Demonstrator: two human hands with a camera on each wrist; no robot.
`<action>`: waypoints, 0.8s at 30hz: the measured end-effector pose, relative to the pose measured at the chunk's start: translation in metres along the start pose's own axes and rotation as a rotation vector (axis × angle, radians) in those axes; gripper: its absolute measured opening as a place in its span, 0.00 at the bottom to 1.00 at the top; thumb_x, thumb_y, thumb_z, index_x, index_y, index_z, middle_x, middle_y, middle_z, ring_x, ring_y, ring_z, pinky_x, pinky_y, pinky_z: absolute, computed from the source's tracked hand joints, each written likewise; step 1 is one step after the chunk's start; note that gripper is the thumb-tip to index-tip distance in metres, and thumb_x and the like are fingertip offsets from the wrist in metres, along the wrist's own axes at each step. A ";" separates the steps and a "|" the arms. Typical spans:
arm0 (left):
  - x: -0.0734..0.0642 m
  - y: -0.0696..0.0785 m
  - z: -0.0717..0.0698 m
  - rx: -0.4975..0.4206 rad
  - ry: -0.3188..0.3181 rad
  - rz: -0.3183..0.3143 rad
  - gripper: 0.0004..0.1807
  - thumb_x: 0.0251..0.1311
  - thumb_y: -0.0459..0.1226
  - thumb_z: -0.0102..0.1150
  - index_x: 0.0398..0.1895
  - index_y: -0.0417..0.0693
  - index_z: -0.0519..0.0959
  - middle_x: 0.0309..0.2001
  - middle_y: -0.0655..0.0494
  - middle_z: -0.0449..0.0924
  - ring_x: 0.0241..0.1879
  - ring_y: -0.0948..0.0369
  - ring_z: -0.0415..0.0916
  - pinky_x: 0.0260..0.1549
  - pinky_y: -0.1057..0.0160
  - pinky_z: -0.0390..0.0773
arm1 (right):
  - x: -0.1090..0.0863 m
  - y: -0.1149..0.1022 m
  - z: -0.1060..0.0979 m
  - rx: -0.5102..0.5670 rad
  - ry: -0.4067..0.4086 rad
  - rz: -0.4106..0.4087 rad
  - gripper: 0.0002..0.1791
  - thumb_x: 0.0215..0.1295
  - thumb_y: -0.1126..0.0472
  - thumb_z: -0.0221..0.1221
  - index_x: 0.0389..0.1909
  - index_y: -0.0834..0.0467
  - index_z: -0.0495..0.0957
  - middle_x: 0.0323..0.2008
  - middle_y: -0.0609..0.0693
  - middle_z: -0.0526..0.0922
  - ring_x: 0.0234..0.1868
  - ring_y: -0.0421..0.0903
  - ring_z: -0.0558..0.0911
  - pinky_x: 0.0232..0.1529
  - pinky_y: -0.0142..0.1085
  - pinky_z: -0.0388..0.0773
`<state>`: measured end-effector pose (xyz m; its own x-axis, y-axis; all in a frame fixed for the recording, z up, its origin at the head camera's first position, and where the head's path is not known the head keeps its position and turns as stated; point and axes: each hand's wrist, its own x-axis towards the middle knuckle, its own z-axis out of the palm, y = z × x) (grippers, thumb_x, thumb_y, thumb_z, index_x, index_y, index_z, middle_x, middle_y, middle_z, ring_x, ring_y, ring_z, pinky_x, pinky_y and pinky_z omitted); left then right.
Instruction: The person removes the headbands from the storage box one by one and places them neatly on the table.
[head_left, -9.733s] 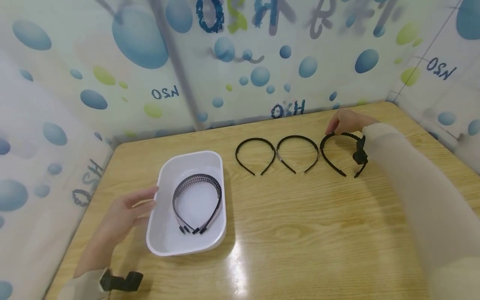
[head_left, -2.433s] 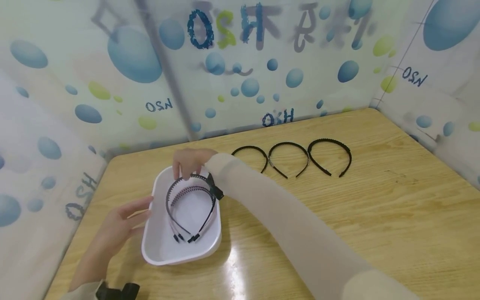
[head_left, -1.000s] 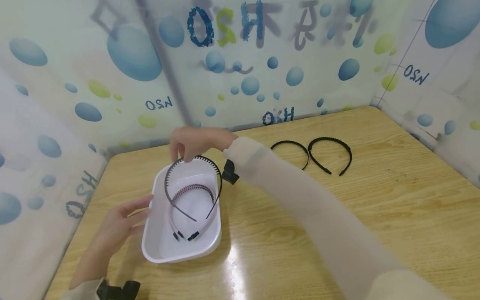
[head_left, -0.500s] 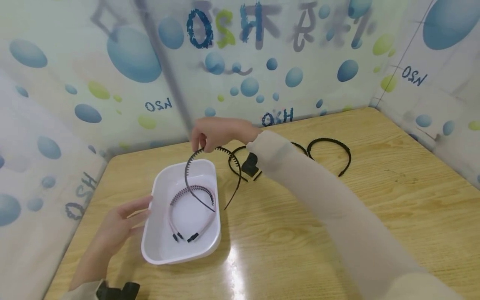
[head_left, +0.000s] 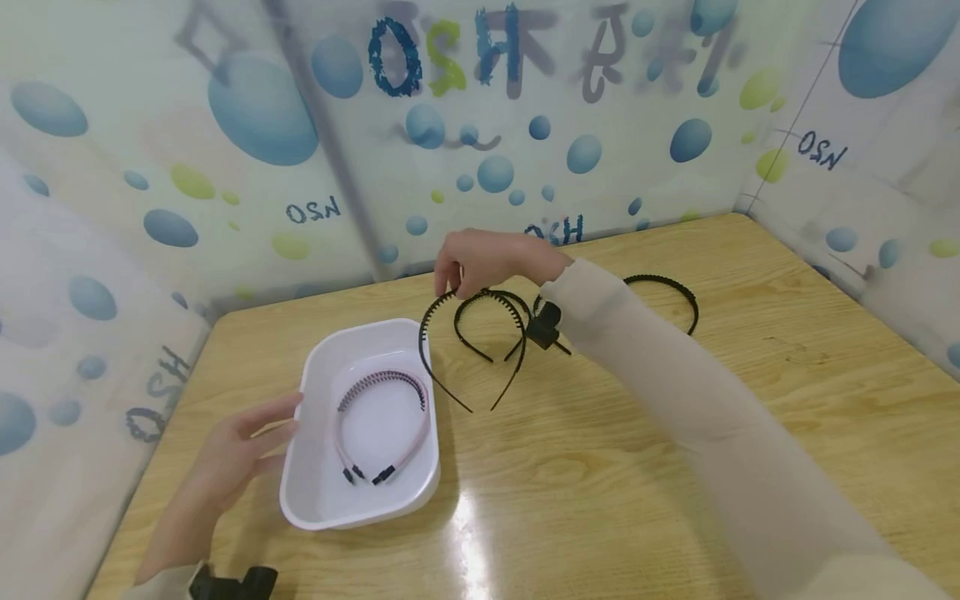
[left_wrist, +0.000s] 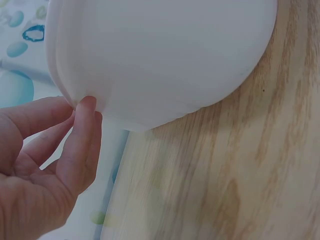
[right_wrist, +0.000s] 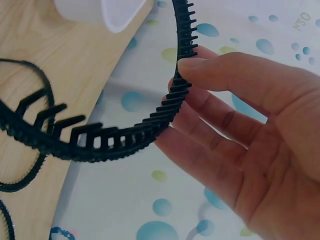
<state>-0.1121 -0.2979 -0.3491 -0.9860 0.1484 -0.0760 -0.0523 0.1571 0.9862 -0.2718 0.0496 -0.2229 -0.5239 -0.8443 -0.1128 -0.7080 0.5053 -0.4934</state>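
Observation:
My right hand (head_left: pixel 483 260) pinches a black toothed headband (head_left: pixel 429 367) by the top of its arch, its two ends hanging above the table right of the box. In the right wrist view the thumb presses on the band's teeth and the fingers lie behind it. My left hand (head_left: pixel 232 454) holds the left rim of a white plastic box (head_left: pixel 303 500); the left wrist view shows its thumb and fingertips together at that rim. Inside the box lie pale pink headbands (head_left: pixel 341 437) with dark tips, stacked closely.
Behind the held headband, another black headband (head_left: pixel 459 327) lies on the wooden table (head_left: pixel 570 500). A further black headband (head_left: pixel 686 292) lies to the right, partly covered by the right sleeve; one between them is mostly hidden. A patterned wall sheet (head_left: pixel 495 200) borders the table.
My right hand has lifted the black toothed headband out of the box and carried it right, past the rim. Earlier it set the rightmost headband on the table. The left hand stays at the box.

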 end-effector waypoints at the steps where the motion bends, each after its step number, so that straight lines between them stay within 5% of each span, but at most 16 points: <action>1: 0.000 -0.001 0.000 -0.007 -0.004 0.007 0.19 0.62 0.27 0.51 0.53 0.54 0.77 0.45 0.70 0.77 0.42 0.68 0.76 0.35 0.63 0.82 | -0.002 0.003 0.001 0.004 0.000 0.003 0.15 0.58 0.74 0.54 0.44 0.60 0.81 0.38 0.53 0.80 0.38 0.44 0.76 0.39 0.35 0.77; 14: 0.001 -0.001 -0.001 -0.006 0.001 -0.007 0.19 0.62 0.27 0.52 0.53 0.55 0.77 0.45 0.70 0.77 0.41 0.68 0.77 0.36 0.64 0.81 | -0.013 0.032 0.028 0.033 -0.026 0.001 0.15 0.57 0.74 0.54 0.42 0.60 0.81 0.36 0.53 0.81 0.32 0.44 0.75 0.34 0.34 0.75; 24: 0.001 0.000 -0.001 -0.002 0.005 -0.016 0.19 0.61 0.28 0.53 0.54 0.54 0.76 0.45 0.71 0.77 0.42 0.69 0.76 0.36 0.64 0.81 | -0.016 0.047 0.052 0.081 -0.053 0.019 0.14 0.57 0.74 0.55 0.43 0.62 0.81 0.37 0.53 0.80 0.38 0.45 0.77 0.38 0.37 0.78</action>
<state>-0.1128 -0.2988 -0.3494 -0.9857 0.1413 -0.0914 -0.0688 0.1573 0.9852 -0.2720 0.0771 -0.2895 -0.5097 -0.8440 -0.1672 -0.6562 0.5070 -0.5588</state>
